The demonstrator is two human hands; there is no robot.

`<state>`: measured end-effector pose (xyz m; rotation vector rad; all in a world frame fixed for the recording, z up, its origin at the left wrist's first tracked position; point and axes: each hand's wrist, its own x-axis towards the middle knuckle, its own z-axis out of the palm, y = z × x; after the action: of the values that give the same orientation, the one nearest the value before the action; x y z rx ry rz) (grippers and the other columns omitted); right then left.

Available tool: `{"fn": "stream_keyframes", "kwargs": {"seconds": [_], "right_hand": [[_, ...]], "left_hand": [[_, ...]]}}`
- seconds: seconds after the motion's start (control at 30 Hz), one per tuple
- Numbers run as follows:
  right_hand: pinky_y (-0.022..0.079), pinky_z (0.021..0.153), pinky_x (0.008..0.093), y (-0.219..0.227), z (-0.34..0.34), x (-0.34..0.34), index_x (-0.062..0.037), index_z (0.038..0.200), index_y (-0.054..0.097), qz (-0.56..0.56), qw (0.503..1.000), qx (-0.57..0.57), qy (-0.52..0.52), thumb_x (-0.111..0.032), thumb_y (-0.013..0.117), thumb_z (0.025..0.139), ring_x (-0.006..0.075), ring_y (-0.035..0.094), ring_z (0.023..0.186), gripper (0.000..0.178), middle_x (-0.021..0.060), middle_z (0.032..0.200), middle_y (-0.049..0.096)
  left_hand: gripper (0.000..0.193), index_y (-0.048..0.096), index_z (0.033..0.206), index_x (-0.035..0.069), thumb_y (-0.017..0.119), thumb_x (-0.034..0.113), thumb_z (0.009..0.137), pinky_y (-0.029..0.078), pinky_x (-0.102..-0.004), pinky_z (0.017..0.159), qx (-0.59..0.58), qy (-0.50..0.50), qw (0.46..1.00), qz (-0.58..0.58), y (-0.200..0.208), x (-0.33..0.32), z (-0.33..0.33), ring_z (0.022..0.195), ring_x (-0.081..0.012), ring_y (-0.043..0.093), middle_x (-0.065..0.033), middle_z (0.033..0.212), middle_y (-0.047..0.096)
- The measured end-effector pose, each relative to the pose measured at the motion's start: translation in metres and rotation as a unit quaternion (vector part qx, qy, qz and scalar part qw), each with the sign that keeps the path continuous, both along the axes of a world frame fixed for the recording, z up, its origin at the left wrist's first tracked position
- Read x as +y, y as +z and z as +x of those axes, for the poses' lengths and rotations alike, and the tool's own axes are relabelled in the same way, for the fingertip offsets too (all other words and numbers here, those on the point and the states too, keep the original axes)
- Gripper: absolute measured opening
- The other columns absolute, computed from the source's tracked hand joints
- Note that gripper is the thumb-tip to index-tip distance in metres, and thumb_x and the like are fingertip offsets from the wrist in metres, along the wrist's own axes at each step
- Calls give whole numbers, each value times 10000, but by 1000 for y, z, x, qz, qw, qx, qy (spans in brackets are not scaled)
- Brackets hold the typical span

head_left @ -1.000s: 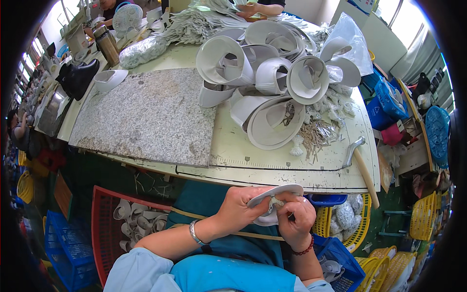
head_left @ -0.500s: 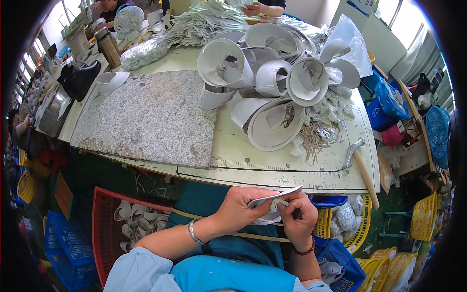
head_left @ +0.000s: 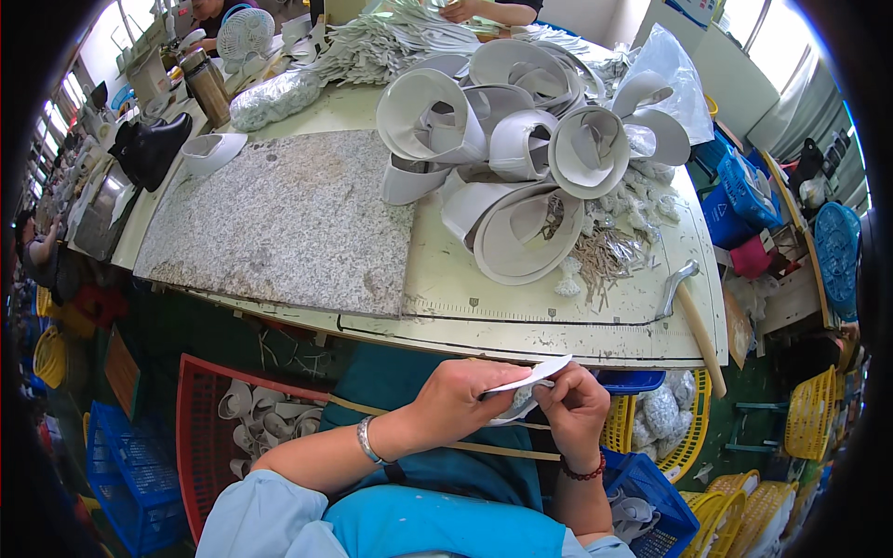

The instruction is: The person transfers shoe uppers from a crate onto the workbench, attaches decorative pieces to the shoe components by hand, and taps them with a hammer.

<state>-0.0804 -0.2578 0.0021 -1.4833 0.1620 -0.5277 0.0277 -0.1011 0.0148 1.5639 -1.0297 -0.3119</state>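
Note:
Over my lap, just below the table's near edge, my left hand [head_left: 458, 398] is closed on a curved white shoe-upper piece [head_left: 541, 373]. Its pale inner side partly shows under the raised edge. My right hand [head_left: 577, 409] pinches at that piece's right edge with thumb and forefinger. Anything small between those fingertips is hidden. On the table ahead lies a heap of similar white upper pieces [head_left: 526, 265]. Beside them are a pile of thin brownish strips [head_left: 603, 265] and a small beaded white clump [head_left: 567, 281].
A grey stone slab [head_left: 279, 223] covers the table's left part. A hammer [head_left: 698, 335] overhangs the right edge. A red basket [head_left: 191, 437] of white pieces stands left of my lap; a blue crate [head_left: 674, 521] stands right. Across the table, a person's hand [head_left: 460, 9] is at work.
The white piece has tilted in my hands, showing more of its outer face. The small pale beaded bit visible at my right fingertips is now mostly out of sight.

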Motion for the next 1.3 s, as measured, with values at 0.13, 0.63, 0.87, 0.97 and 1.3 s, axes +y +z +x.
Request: {"fn": "stream_keyframes", "kwargs": {"seconds": [0.13,0.63,0.87,0.97,1.3], "right_hand": [[459,809,268,-3,-2,-2,-39,797,509,-117,993,-18,-28,95,705,771,155,576,905,239,117,1003,609],[488,798,304,9,0,-1,-26,1012,582,-172,984,-44,-24,66,724,765,220,632,896,299,114,948,660],[482,761,297,11,2,0,-34,977,567,-176,982,-60,-10,62,719,772,214,619,839,273,133,914,657],[480,737,297,12,3,1,-34,971,562,-151,987,-57,-3,60,719,774,211,612,825,269,134,913,652],[514,706,329,34,1,6,-68,945,505,-374,909,-172,-72,55,701,753,274,615,810,300,117,930,629]], "left_hand": [[308,681,1103,30,655,23,796,562,-323,772,1,4,1000,-7,-1,-1,0,900,-283,695,-150,1013,701],[368,680,1119,75,695,-28,766,570,-308,751,-34,-10,999,-23,5,2,0,891,-263,708,-124,1037,709],[352,686,1086,58,708,-22,744,574,-315,725,-59,0,998,-25,10,3,-2,878,-284,707,-133,1020,709],[332,686,1070,51,710,-15,745,573,-320,697,-76,12,997,-20,10,3,-1,868,-287,707,-136,998,711],[347,662,1046,3,719,19,704,559,-302,586,-250,31,964,-83,21,6,0,776,-246,705,-147,971,702]]}}
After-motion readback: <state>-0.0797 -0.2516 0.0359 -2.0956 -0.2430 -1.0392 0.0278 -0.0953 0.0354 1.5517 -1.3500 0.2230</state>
